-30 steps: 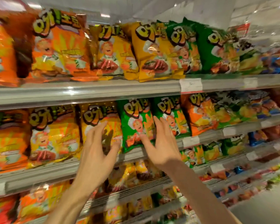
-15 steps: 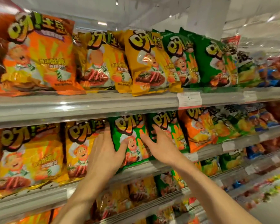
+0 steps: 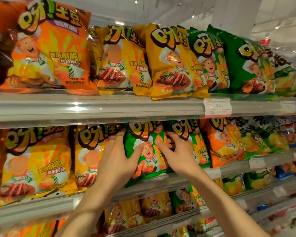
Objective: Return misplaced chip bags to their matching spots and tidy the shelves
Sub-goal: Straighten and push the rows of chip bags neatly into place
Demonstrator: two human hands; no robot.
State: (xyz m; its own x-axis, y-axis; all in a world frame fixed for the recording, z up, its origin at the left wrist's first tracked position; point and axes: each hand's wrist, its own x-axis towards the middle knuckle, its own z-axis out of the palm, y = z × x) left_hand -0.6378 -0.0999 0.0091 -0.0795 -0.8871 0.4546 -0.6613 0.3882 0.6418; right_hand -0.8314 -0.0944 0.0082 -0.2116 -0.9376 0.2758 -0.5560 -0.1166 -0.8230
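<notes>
Green, glossy foil marks the chip bag (image 3: 144, 151) that is gripped between both hands on the middle shelf (image 3: 41, 207). The left hand (image 3: 117, 161) is pressed against the bag's left edge, with its fingers reaching up along the side and its thumb laid across the front. The right hand (image 3: 176, 151) is set on the bag's right side, thumb on the printed front and fingers tucked behind the edge, between this bag and a second green chip bag (image 3: 193, 142) just to the right of that hand. The held bag is seen upright, its bottom edge at the front lip of the shelf. Immediately left of the left hand stands a yellow chip bag with a steak picture (image 3: 91, 154), touched by the back of the fingers. Beyond the second green bag, farther right of the right hand, an orange chip bag (image 3: 220, 144) is seen. Above both hands, the upper shelf (image 3: 109, 106) is lined with orange, yellow and green bags, and a white price tag (image 3: 217, 106) is fixed to its rail above and right of the right hand. Below the forearms, further rows of bags are visible, blurred.
</notes>
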